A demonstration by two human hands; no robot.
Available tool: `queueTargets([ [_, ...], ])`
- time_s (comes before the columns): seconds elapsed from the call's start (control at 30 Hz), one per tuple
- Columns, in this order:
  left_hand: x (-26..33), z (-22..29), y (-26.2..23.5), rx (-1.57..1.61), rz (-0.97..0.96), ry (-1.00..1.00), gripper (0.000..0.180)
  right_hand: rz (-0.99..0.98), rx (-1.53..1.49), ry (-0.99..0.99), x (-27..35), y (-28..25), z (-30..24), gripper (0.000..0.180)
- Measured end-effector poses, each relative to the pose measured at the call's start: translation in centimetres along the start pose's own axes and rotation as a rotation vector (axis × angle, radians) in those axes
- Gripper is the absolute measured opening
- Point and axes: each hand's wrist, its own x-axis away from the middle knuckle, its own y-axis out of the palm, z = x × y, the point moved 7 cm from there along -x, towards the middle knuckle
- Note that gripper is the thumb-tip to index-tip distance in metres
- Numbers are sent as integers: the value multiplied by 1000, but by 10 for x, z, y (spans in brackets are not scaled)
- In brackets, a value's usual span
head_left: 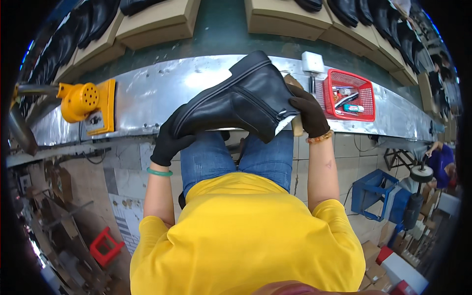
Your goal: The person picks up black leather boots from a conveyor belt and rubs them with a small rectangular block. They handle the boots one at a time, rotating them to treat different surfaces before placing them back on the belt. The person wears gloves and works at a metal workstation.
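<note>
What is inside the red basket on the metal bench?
The red basket holds a few small tubes or pens. Its mesh wall covers whatever lies beneath them, so nothing more can be told.

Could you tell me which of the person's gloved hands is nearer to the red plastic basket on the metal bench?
Right. The right hand grips the black leather boot at its heel end, just beside the red plastic basket; the left hand holds the toe end, well away.

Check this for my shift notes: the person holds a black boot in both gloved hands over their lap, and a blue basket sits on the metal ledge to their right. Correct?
Nearly. The head view shows the basket is red, not blue. The rest stands: the left hand and right hand, both gloved, hold the black boot over the lap, and the basket sits on the metal ledge to the right.
</note>
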Motion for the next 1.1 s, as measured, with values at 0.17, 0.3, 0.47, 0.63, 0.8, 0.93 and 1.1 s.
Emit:
queueTargets([
  [0.17,9,4,6,10,45,-10,82,-26,18,28,-5,5,7,59],
  [0.3,7,-5,2,-20,47,-9,80,7,12,57,-11,-5,17,60],
  [0.47,6,-8,4,23,56,12,79,-2,9,57,-17,-5,22,61],
  [0.63,5,-14,6,29,64,-9,78,20,6,73,-19,-18,34,60],
  [0.8,2,-9,6,44,64,-34,77,38,-108,107,-20,-20,43,55],
  [0.93,-4,-7,5,65,46,-45,77,42,-155,86,-19,-20,42,53],
  [1.1,-7,-23,-4,158,34,4,74,47,249,-251,-30,-29,24,37],
])
